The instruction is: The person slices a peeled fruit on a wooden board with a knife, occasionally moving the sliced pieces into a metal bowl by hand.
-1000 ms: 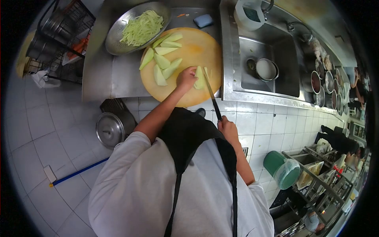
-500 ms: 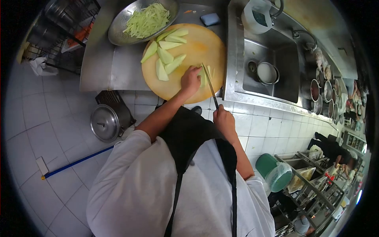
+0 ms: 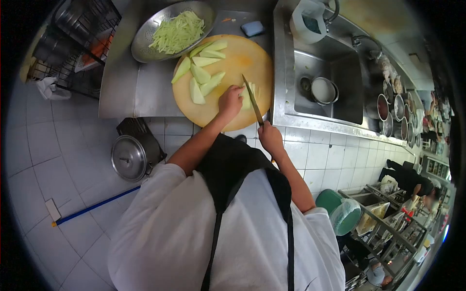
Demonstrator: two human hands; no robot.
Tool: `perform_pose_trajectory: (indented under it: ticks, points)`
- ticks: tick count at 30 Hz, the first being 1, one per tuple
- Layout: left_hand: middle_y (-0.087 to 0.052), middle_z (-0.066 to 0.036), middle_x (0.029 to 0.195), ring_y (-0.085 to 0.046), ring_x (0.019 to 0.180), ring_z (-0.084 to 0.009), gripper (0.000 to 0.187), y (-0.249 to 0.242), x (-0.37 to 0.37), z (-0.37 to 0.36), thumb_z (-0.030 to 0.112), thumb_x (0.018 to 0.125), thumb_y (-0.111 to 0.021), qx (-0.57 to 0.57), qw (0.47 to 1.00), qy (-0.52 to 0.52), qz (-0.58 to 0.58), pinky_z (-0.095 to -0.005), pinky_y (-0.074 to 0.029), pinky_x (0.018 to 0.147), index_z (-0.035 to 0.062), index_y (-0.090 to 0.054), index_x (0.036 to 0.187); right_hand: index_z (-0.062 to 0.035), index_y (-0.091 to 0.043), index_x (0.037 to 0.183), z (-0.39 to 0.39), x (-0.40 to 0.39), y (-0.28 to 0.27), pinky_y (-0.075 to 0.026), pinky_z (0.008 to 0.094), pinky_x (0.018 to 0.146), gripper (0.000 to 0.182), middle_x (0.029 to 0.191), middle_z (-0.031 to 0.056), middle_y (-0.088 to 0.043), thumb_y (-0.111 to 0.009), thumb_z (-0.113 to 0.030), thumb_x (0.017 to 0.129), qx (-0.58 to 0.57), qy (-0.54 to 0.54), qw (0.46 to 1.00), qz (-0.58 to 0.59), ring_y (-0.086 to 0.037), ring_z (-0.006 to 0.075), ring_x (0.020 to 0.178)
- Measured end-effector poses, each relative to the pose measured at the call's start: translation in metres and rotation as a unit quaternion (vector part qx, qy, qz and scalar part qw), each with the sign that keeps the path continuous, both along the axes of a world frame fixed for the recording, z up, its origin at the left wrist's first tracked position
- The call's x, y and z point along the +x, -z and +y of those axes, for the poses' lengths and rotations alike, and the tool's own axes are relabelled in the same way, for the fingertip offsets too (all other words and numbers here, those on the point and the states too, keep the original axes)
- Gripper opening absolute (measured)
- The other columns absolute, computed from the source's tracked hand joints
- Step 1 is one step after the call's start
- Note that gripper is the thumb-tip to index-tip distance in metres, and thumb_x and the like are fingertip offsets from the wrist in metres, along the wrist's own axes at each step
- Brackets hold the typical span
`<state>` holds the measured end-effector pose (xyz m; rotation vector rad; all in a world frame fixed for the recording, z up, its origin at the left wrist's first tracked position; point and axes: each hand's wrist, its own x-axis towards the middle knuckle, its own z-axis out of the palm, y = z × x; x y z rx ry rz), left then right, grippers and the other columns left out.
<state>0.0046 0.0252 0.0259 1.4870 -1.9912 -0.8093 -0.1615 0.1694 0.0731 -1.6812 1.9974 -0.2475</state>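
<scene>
The pale green fruit piece [image 3: 247,97] lies on the near right part of the round wooden cutting board [image 3: 242,60], which is the landmark for everything here. The left hand [image 3: 230,100] presses down on the piece, its grip curled over it with the fingertips tucked. The right hand [image 3: 271,138] hangs off the board's near edge, its grip wrapped tight round the handle of a knife [image 3: 252,99] whose blade slants up across the piece, just beside the left hand.

On the far left part of the board lie several long green slices [image 3: 200,75], some overlapping. Just beyond the board's far left edge sits a metal bowl [image 3: 145,48] filled with thin green shreds [image 3: 177,32]. Beyond the board's far edge lies a small blue sponge [image 3: 253,28]. All of this rests on a steel counter [image 3: 131,87].

Right of the board the counter drops into a steel sink [image 3: 340,77], with a round metal dish [image 3: 323,90] in its basin and a white plastic jug [image 3: 308,19] at its far rim. Further right stands a row of metal pots [image 3: 395,109].

Below the board, a lidded pot [image 3: 129,157] stands on the white tiled floor [image 3: 43,145], and a blue-handled mop [image 3: 92,207] lies near it. A wire rack [image 3: 73,34] stands left of the counter. At lower right sits a green bin [image 3: 340,211].
</scene>
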Motion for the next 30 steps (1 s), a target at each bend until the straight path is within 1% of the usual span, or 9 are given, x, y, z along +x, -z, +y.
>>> perform_pose_trajectory:
  ticks: [4,8,13,16,20,23,24,27,30]
  points:
    - [-0.069,-0.008,0.111,-0.068,0.090,-0.0280,0.036,0.007,0.004,0.006,0.007,0.083,-0.071,-0.022,0.999,-0.021,0.024,-0.0396,-0.054,0.081,0.0097,-0.073,0.118,0.0025,-0.057,0.094,0.013,0.003,-0.022,-0.054,0.0582,0.064,0.021,0.071,0.0286,-0.066,-0.054,-0.018,0.095,-0.025,0.012,1.000,0.014,-0.067,0.0480,0.067]
    - [-0.068,-0.009,0.110,-0.068,0.091,-0.0287,0.035,0.003,0.003,0.007,0.007,0.083,-0.070,-0.027,0.999,-0.024,0.029,-0.0398,-0.054,0.081,0.0088,-0.073,0.118,0.0016,-0.056,0.092,0.024,0.002,-0.023,-0.054,0.0576,0.063,0.019,0.070,0.0291,-0.066,-0.055,-0.017,0.094,-0.040,0.002,0.999,0.015,-0.067,0.0481,0.066]
    - [-0.068,-0.009,0.109,-0.068,0.094,-0.0290,0.035,-0.008,0.005,0.007,0.006,0.083,-0.071,-0.029,1.000,-0.007,0.009,-0.0403,-0.054,0.082,0.0096,-0.073,0.117,0.0019,-0.055,0.091,0.027,0.003,-0.023,-0.055,0.0569,0.063,0.019,0.071,0.0295,-0.066,-0.055,-0.017,0.094,-0.026,-0.001,0.999,0.027,-0.068,0.0476,0.068]
    - [-0.068,-0.009,0.109,-0.069,0.093,-0.0288,0.035,-0.004,0.006,0.003,0.006,0.082,-0.071,-0.044,0.999,0.014,-0.003,-0.0405,-0.055,0.081,0.0100,-0.073,0.117,0.0028,-0.056,0.092,0.022,0.006,-0.013,-0.056,0.0567,0.064,0.021,0.073,0.0304,-0.067,-0.055,-0.018,0.095,0.019,0.017,0.999,0.032,-0.069,0.0473,0.070]
    - [-0.068,-0.008,0.110,-0.069,0.092,-0.0285,0.034,-0.002,0.006,0.003,0.006,0.082,-0.072,-0.026,1.000,0.015,0.007,-0.0402,-0.055,0.081,0.0103,-0.073,0.117,0.0039,-0.059,0.093,0.004,0.008,0.019,-0.056,0.0575,0.067,0.024,0.075,0.0322,-0.067,-0.054,-0.020,0.095,0.002,0.004,1.000,0.028,-0.069,0.0479,0.073]
    - [-0.069,-0.009,0.106,-0.069,0.090,-0.0287,0.033,0.004,0.004,0.002,0.007,0.082,-0.073,-0.016,0.999,0.000,0.037,-0.0399,-0.055,0.080,0.0098,-0.074,0.116,0.0042,-0.059,0.093,0.003,-0.001,0.009,-0.055,0.0585,0.068,0.025,0.076,0.0321,-0.067,-0.053,-0.020,0.095,-0.018,0.003,1.000,-0.014,-0.068,0.0485,0.073]
    - [-0.069,-0.009,0.104,-0.069,0.089,-0.0289,0.033,0.004,0.003,0.000,0.008,0.082,-0.073,-0.014,0.999,-0.005,0.039,-0.0400,-0.054,0.080,0.0095,-0.074,0.115,0.0044,-0.059,0.096,0.004,0.000,0.003,-0.054,0.0595,0.068,0.025,0.076,0.0318,-0.067,-0.053,-0.020,0.095,-0.013,0.005,1.000,-0.005,-0.068,0.0492,0.072]
    - [-0.070,-0.010,0.100,-0.068,0.090,-0.0300,0.032,0.002,0.007,0.006,0.008,0.082,-0.073,0.000,0.999,-0.021,0.036,-0.0407,-0.054,0.080,0.0086,-0.074,0.114,0.0039,-0.058,0.095,0.011,0.006,-0.013,-0.054,0.0596,0.068,0.024,0.075,0.0311,-0.067,-0.052,-0.020,0.096,-0.002,0.030,1.000,0.005,-0.067,0.0494,0.071]
    - [-0.070,-0.011,0.100,-0.068,0.092,-0.0314,0.030,-0.008,0.006,0.007,0.008,0.082,-0.071,0.003,0.999,-0.024,0.039,-0.0421,-0.054,0.081,0.0077,-0.074,0.112,0.0024,-0.056,0.093,0.020,0.005,-0.020,-0.054,0.0592,0.066,0.022,0.073,0.0301,-0.067,-0.053,-0.019,0.096,-0.011,0.012,1.000,0.013,-0.067,0.0492,0.070]
